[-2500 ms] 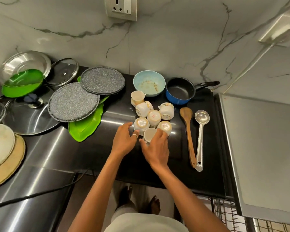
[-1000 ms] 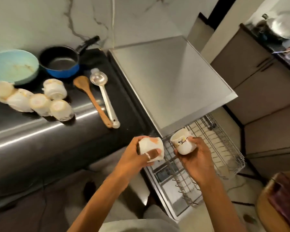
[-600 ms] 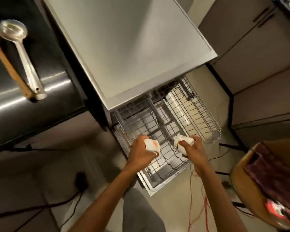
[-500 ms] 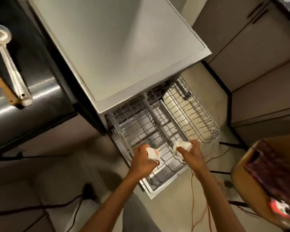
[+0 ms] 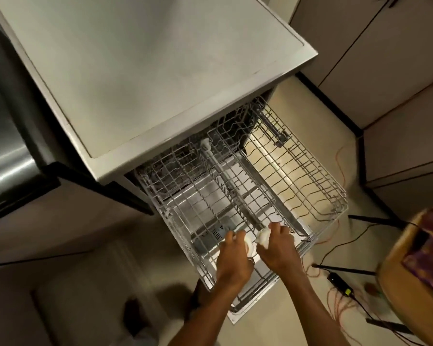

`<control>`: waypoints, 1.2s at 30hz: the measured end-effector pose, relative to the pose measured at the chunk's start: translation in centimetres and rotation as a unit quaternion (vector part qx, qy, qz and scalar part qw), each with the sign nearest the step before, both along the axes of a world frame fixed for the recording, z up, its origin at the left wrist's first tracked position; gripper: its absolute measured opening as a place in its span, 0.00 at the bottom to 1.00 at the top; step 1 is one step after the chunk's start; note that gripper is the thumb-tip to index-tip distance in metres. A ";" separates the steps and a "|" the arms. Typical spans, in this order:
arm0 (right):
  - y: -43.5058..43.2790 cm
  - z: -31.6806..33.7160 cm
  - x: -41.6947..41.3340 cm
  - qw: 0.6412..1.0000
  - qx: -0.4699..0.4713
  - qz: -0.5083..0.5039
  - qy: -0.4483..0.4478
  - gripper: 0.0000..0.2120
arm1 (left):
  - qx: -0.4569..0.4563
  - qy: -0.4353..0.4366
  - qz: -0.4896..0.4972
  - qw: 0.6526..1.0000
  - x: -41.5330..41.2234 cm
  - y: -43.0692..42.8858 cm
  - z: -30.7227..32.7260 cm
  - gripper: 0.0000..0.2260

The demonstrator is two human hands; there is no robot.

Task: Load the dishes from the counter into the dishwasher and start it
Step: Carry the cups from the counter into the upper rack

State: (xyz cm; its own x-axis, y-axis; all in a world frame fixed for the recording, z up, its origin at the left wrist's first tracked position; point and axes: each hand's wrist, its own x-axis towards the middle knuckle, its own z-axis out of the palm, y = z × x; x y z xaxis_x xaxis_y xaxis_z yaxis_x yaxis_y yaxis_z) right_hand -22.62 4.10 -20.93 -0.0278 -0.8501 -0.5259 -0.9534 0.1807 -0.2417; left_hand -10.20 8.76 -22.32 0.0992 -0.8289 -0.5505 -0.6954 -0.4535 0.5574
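White ceramic is gripped in both hands. A small white cup [image 5: 248, 246] is held by the left hand [image 5: 233, 260], whose fingers are curled over it so that only slivers of its pale wall are seen. A second small white cup [image 5: 262, 238] is pinched between the thumb and curled fingers of the right hand [image 5: 278, 248]. The two cups are held just beside each other, low over the near end of the pulled-out grey wire dishwasher rack [image 5: 280, 176]. Whether either cup is touching the wires cannot be told. The rack is drawn out from under the flat pale-grey top of the dishwasher [image 5: 160, 71]. Through its wires the white inner face of the lowered door [image 5: 185, 203] and a grey detergent compartment [image 5: 218, 232] are glimpsed. A brushed steel counter front [image 5: 5, 151] is seen at the left edge, and beige cabinet doors [image 5: 385, 71] at the upper right. On the pale floor to the right of the rack, thin orange wires [image 5: 335, 303] are strewn around a small black adapter [image 5: 338, 283], near a straight black bar [image 5: 345, 270]. A rounded wooden piece of furniture [image 5: 395, 270], on which a purple patterned cloth [image 5: 428, 245] is laid, is cut off by the right edge.
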 end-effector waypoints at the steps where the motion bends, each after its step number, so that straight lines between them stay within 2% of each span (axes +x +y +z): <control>1: 0.0 -0.7 -0.2 1.000 0.011 0.001 -0.001 0.31 | 0.002 -0.013 -0.011 1.000 -0.3 -0.1 -0.5 0.33; 8: 0.7 -4.4 -0.8 0.999 0.031 -0.008 -0.019 0.32 | 0.021 -0.053 -0.032 0.998 -1.5 0.4 -3.5 0.34; 15: -0.3 -5.4 -1.0 1.000 0.019 -0.009 -0.012 0.36 | 0.033 -0.075 -0.058 0.995 -1.6 -0.5 -3.4 0.31; 21: -0.4 -5.3 -1.5 0.999 0.039 0.024 -0.013 0.40 | 0.045 -0.065 -0.082 0.993 -1.1 -0.9 -3.0 0.31; 30: -0.2 -5.6 -1.7 0.998 0.044 0.023 -0.026 0.40 | -0.005 -0.028 -0.097 0.995 -0.6 1.3 -2.0 0.32; 36: -0.2 -6.1 -2.7 0.996 0.061 0.058 -0.036 0.43 | 0.024 -0.073 -0.131 0.988 -2.1 1.5 -3.0 0.32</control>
